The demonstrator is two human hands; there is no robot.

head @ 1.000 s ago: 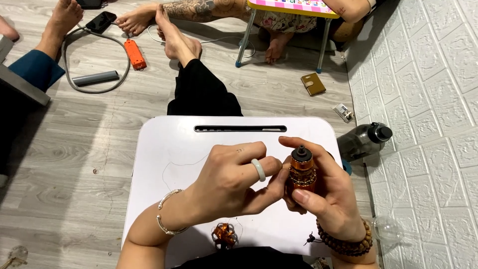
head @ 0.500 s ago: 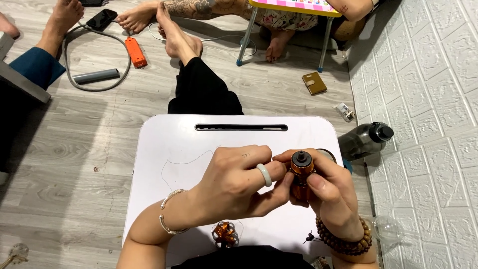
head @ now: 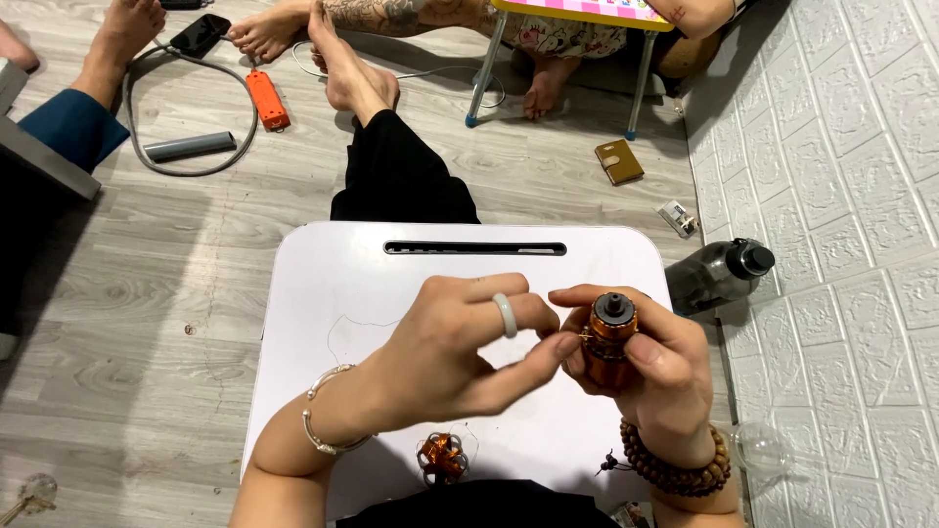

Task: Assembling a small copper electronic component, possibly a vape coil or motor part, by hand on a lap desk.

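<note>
The copper-wound motor rotor (head: 606, 342) stands upright in the right hand (head: 646, 376), above the white tabletop (head: 342, 293), fingers clamped around its body. A second ago the left hand (head: 460, 357) sat a little apart; now its fingertips have closed in and pinch at the rotor's upper edge, seemingly on a fine wire, so the winding work looks under way. A second small copper coil (head: 442, 458) lies on the tabletop near the body. A dark bottle (head: 719, 276) rests on the floor to the right; nothing blocks the hands.
</note>
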